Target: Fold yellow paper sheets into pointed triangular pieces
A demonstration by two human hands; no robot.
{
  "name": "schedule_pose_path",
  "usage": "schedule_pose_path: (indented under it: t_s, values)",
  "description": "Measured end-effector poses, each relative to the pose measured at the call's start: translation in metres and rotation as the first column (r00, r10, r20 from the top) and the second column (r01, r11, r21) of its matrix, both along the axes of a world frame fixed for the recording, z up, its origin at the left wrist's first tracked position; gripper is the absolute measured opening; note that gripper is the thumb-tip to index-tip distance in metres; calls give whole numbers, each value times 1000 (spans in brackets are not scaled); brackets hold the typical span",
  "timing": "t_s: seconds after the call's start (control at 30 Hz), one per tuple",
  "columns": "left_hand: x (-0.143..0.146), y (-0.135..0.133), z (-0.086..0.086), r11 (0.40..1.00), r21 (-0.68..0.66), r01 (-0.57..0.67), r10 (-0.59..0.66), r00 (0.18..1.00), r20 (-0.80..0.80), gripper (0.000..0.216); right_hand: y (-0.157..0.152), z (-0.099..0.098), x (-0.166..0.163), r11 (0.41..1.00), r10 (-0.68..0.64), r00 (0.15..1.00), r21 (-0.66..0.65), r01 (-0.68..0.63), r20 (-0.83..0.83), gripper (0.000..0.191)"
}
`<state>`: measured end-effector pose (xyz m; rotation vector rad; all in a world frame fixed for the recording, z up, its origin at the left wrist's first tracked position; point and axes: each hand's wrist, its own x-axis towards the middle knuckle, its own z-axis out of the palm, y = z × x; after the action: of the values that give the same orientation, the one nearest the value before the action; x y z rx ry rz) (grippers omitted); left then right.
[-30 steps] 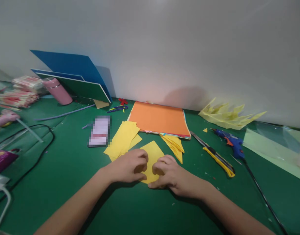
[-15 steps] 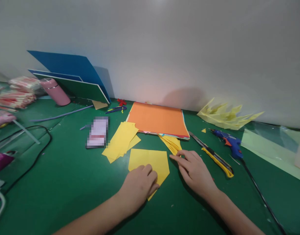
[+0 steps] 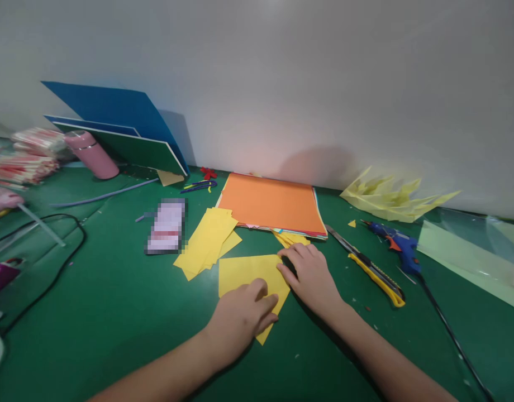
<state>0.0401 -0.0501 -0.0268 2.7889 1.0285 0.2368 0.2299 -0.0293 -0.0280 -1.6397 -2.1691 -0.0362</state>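
A yellow paper sheet (image 3: pixel 242 272), folded to a point at its near right, lies on the green mat (image 3: pixel 114 312). My left hand (image 3: pixel 240 318) presses flat on the sheet's near part, fingers stretched toward the right. My right hand (image 3: pixel 309 273) rests on the sheet's right edge with its fingers extended and spread, holding nothing. Folded yellow pieces (image 3: pixel 291 239) lie just beyond my right hand.
A stack of yellow strips (image 3: pixel 209 237) and an orange-topped paper stack (image 3: pixel 271 204) lie behind. A yellow utility knife (image 3: pixel 372 271) and blue glue gun (image 3: pixel 397 245) with cord sit to the right. A blurred phone (image 3: pixel 167 226), black cable (image 3: pixel 51 262), pink bottle (image 3: pixel 91 153) and blue boards (image 3: pixel 114 123) are on the left.
The sheet was unfolded and flattened from under both curled hands. My left hand shifted nearer and pressed down; my right hand went out to the right, then came back to the sheet's right edge.
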Motion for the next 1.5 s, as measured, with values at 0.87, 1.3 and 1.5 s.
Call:
schedule_pose_path:
  t_s: [0.87,1.3,1.5]
  values:
    - [-3,19,-4,969,-26,-244,243,942,233,59,-9,-4,-21,876,433,898,275,-397,-83,25]
    - [-4,20,-2,975,-13,-223,222,966,129,65,-10,-3,-13,844,512,858,164,-511,35,29]
    - [-8,24,2,977,-66,-204,208,977,53,72,-10,-6,-12,847,508,861,157,-507,41,31]
